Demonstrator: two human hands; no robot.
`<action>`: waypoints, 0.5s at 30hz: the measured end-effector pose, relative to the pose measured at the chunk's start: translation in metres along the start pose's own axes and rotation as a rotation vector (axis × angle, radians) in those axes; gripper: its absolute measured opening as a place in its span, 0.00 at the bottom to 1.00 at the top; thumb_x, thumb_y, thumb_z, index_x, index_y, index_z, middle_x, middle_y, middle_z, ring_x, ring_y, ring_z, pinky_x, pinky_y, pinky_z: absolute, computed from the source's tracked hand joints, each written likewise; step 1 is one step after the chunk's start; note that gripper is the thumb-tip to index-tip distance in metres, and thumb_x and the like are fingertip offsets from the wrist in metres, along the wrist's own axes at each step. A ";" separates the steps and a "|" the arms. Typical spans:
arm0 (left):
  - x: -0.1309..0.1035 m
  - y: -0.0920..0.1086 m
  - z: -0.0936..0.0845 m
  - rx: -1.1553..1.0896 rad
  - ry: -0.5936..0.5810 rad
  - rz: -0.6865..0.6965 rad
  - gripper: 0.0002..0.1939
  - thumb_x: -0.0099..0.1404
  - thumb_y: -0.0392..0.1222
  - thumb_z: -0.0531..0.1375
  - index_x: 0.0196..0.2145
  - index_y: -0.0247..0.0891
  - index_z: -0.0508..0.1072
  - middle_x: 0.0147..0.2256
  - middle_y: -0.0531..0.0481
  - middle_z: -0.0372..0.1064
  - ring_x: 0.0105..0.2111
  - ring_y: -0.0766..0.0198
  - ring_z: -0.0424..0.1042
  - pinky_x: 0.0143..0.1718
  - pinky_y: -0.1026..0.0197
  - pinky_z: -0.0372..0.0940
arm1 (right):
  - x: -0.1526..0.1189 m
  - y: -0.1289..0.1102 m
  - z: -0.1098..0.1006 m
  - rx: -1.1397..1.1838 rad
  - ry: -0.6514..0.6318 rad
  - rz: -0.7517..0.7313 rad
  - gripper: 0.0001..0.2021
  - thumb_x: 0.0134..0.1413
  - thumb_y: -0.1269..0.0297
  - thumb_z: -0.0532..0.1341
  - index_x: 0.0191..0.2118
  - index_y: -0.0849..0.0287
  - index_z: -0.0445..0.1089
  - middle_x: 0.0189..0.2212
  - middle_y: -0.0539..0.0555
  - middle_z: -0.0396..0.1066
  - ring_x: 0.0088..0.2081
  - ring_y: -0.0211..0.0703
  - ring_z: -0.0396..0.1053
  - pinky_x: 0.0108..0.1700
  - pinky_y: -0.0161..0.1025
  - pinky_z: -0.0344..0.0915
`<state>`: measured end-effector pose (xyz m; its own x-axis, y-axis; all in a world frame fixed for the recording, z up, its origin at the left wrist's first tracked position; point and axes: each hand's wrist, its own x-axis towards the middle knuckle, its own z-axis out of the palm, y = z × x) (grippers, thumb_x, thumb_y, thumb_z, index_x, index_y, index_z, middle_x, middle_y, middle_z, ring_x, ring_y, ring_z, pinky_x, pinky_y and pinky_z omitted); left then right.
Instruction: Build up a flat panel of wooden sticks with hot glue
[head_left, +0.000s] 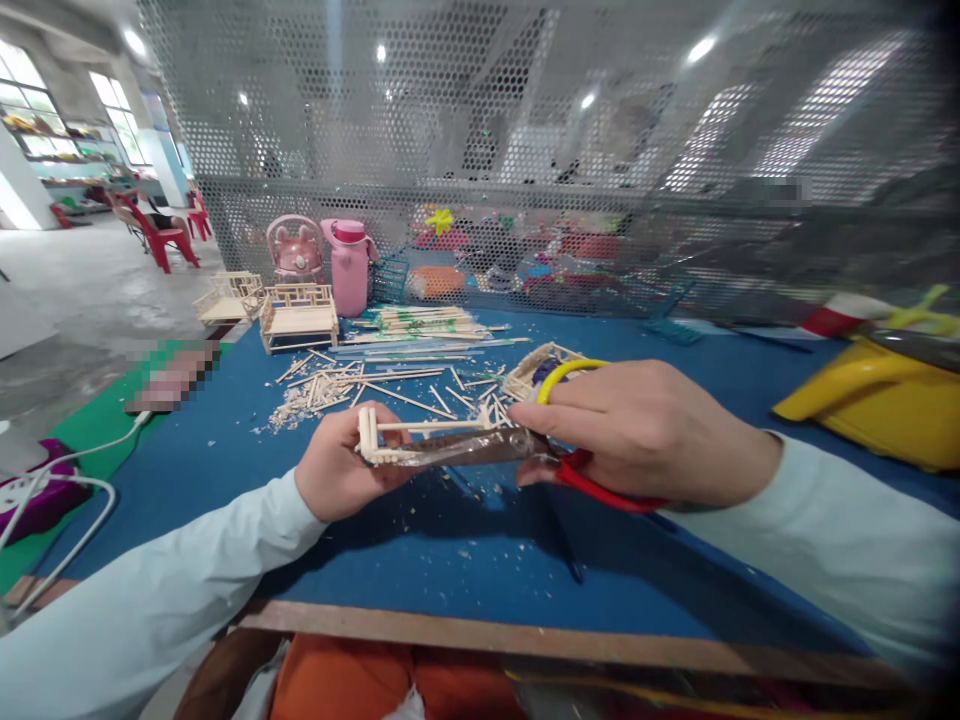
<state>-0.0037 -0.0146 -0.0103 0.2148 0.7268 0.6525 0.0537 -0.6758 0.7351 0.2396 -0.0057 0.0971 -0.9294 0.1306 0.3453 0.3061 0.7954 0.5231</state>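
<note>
My left hand (346,465) is closed around one end of a small frame of pale wooden sticks (367,436), held above the blue tabletop. In my right hand (637,425) is a pair of scissors (480,446) with one yellow and one red handle loop. Their dark, shiny blades point left and lie along the stick frame. Whether the blade tips touch the wood I cannot tell. Just beyond the hands, loose sticks and cut bits (322,392) are strewn on the blue surface (465,560). A pale basket-like piece (544,365) is partly hidden behind my right hand.
Two small stick-built chairs (300,318) stand at the back left, beside a pink bottle (349,268). Bundled sticks (427,322) lie behind the scraps. A perforated metal screen (480,130) closes the back. A yellow object (877,395) sits right; a purple power strip (41,490) with cables sits left.
</note>
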 end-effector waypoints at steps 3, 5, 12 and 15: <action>0.000 0.000 0.000 0.004 -0.011 0.001 0.10 0.49 0.38 0.65 0.25 0.38 0.65 0.23 0.52 0.65 0.23 0.66 0.68 0.24 0.64 0.65 | -0.001 -0.001 0.000 0.012 -0.005 -0.012 0.16 0.58 0.55 0.53 0.35 0.63 0.68 0.18 0.49 0.66 0.20 0.36 0.61 0.24 0.36 0.53; 0.001 0.002 0.001 0.037 -0.010 0.006 0.10 0.49 0.38 0.65 0.25 0.37 0.65 0.23 0.53 0.65 0.23 0.67 0.67 0.24 0.65 0.64 | -0.002 -0.001 -0.001 0.017 -0.023 -0.012 0.16 0.59 0.55 0.52 0.35 0.63 0.69 0.18 0.49 0.66 0.20 0.36 0.61 0.23 0.36 0.53; 0.001 0.004 0.001 0.141 -0.021 0.009 0.11 0.50 0.40 0.65 0.25 0.37 0.65 0.22 0.53 0.66 0.21 0.69 0.65 0.23 0.66 0.62 | -0.004 -0.002 -0.002 -0.014 -0.039 -0.011 0.15 0.58 0.55 0.53 0.36 0.62 0.70 0.19 0.51 0.68 0.20 0.37 0.63 0.24 0.37 0.55; 0.002 0.004 0.000 0.170 -0.009 0.000 0.11 0.50 0.42 0.65 0.25 0.37 0.65 0.21 0.53 0.66 0.21 0.68 0.65 0.24 0.66 0.62 | -0.003 -0.005 -0.005 -0.036 -0.114 0.043 0.17 0.59 0.54 0.50 0.36 0.60 0.71 0.20 0.52 0.70 0.22 0.39 0.65 0.24 0.38 0.55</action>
<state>-0.0028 -0.0163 -0.0060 0.2237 0.7261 0.6502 0.2180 -0.6875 0.6927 0.2423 -0.0129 0.0974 -0.9320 0.2320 0.2784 0.3514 0.7663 0.5379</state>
